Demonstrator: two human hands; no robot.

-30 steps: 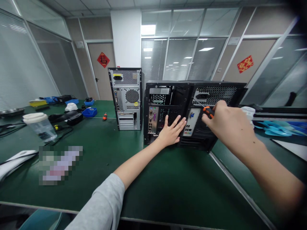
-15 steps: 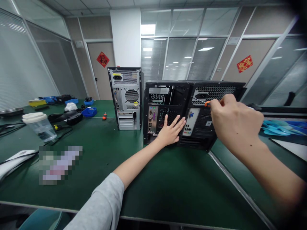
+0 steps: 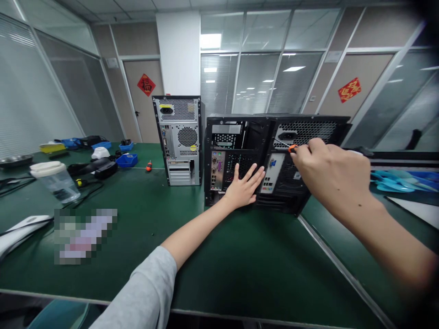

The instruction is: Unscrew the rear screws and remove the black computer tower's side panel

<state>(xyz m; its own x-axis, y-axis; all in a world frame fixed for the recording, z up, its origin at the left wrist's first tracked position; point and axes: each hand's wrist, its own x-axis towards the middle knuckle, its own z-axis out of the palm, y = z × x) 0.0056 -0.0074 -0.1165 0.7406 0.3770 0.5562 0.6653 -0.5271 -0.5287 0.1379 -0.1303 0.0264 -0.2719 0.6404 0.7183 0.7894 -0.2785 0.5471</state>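
Two black computer cases stand side by side with their backs toward me. My left hand lies spread against the lower back of the left black case, near its ports. In my closed right hand is a screwdriver with an orange handle. Its thin shaft points up and left to the left edge of the right black case, beside the power socket. Whether the tip sits in a screw is too small to tell. My fist covers part of that case's right side.
A silver computer case stands to the left. Another orange-and-black screwdriver is on the green table, near blue trays. A lidded cup and cables occupy the left side. Blue items lie at the far right.
My right hand has shifted slightly left and down, with the screwdriver still in it and its shaft near the same spot. The left hand stays spread on the case.
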